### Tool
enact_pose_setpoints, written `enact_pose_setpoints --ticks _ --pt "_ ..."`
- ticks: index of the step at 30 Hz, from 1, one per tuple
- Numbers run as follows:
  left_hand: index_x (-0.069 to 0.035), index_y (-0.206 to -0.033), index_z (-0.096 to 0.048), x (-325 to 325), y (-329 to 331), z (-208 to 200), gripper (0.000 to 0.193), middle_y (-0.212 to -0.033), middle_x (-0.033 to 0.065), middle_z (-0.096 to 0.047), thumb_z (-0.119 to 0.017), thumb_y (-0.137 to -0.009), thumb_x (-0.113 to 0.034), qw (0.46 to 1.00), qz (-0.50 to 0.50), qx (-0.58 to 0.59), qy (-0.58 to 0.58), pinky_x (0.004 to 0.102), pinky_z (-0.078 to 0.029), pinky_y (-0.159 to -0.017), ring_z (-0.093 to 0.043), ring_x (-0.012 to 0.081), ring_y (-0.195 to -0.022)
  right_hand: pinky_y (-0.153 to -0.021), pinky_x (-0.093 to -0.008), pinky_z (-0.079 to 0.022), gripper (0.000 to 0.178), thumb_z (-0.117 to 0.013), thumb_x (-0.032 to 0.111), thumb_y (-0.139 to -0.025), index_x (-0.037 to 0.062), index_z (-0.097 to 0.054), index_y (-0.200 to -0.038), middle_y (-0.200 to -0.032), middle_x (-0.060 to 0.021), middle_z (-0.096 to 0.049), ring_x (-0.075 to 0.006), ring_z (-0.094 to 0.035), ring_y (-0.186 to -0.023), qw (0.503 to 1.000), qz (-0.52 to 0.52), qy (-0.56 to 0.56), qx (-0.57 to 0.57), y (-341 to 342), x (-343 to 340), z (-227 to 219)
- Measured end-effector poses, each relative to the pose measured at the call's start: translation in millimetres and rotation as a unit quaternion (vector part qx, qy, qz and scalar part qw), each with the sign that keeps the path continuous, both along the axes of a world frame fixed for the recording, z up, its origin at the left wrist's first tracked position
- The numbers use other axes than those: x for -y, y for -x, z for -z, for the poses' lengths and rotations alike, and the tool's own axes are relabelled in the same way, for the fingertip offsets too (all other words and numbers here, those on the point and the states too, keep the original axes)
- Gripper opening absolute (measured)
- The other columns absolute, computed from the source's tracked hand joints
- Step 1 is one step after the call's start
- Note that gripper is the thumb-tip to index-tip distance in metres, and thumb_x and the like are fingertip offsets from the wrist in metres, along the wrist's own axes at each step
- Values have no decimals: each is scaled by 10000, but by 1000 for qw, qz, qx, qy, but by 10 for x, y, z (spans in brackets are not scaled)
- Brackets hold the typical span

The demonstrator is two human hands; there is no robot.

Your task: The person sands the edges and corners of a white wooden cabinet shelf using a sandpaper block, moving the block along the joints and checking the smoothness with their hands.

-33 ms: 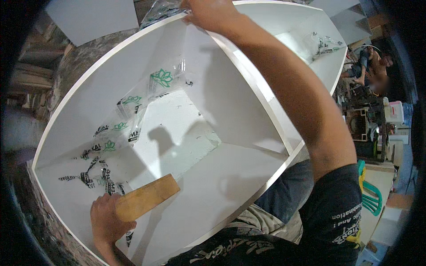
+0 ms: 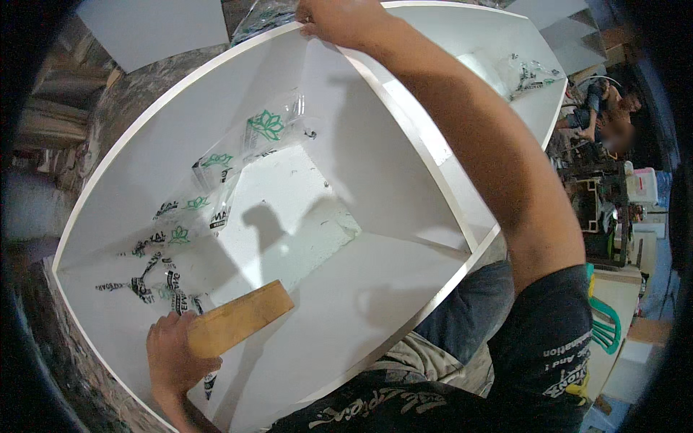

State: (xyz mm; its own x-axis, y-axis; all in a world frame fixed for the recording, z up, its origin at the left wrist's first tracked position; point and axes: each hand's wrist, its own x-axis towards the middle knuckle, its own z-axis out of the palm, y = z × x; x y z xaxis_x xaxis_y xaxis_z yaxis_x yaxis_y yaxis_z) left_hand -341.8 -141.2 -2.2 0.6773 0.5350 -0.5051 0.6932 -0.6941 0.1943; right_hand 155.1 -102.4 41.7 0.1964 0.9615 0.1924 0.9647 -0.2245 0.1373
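A large white open box [image 2: 404, 281] with panel walls fills the middle of the view, its open side toward me. At its lower left, my left hand [image 2: 170, 353] is closed around one end of a light wooden block [image 2: 242, 317], which slants up to the right inside the box. My right arm stretches across to the far rim, where my right hand [image 2: 339, 20] grips the box edge near a corner; some of its fingers are cut off by the picture's top. Clear plastic film [image 2: 267, 130] with green and black print lies along the box's left inner wall.
Another white compartment [image 2: 505, 29] with more printed film [image 2: 530, 76] adjoins at the upper right. A white panel [image 2: 155, 29] lies at the upper left. To the far right are a seated person [image 2: 606, 108], a green plastic chair [image 2: 605, 325] and a cluttered workbench.
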Motion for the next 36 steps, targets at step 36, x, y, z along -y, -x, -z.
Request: enact_pose_setpoints --ticks 36 --pt "-13 -1257 -554 -124 157 225 968 -1047 161 -626 -859 -339 -55 997 -4 -20 80 457 -486 -916 -592 401 -1006 -1009 -504 -416 529 -788 446 -784 92 -714 -1170 -1226 -66 -677 -253 -625 -1200 973 75 101 -195 1714 3709 -148"
